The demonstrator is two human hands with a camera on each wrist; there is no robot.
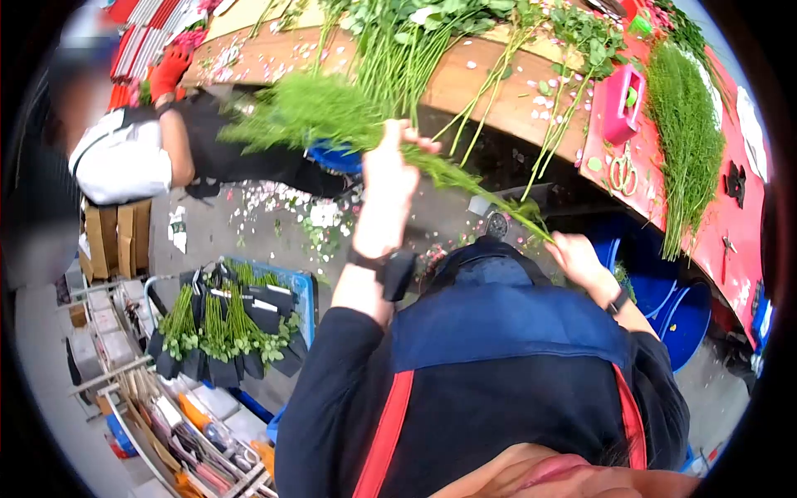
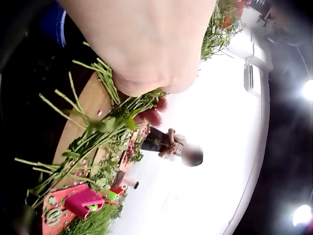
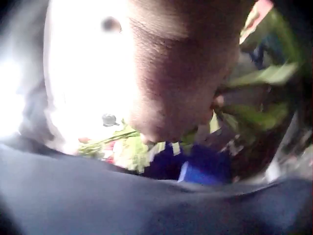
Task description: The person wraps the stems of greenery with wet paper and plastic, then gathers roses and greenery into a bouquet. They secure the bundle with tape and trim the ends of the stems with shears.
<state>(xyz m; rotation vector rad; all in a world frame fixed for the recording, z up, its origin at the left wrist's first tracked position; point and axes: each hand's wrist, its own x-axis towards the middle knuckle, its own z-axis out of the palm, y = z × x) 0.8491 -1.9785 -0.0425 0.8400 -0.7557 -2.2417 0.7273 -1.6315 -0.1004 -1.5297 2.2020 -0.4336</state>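
Observation:
In the head view a feathery green bunch (image 1: 320,112) stretches from the upper left down to the right, its thin stems (image 1: 498,199) together. My left hand (image 1: 394,166) grips it just below the bushy part, thumb and fingers around the stems. Near the lower stem end, my right hand (image 1: 577,257) pinches the stems between thumb and fingers. The left wrist view shows the back of my left hand (image 2: 142,54), with fingertips beside green stems. In the right wrist view my right hand (image 3: 176,83) is blurred, and its fingers are mostly hidden.
Long-stemmed flowers (image 1: 398,66) lie over the wooden table (image 1: 465,79). A pink container (image 1: 623,104), scissors (image 1: 623,170) and more feathery greens (image 1: 685,141) are on the red table (image 1: 735,241). Blue buckets (image 1: 685,319) stand below. A person (image 1: 124,153) is at left, near a crate (image 1: 303,303) of bundles.

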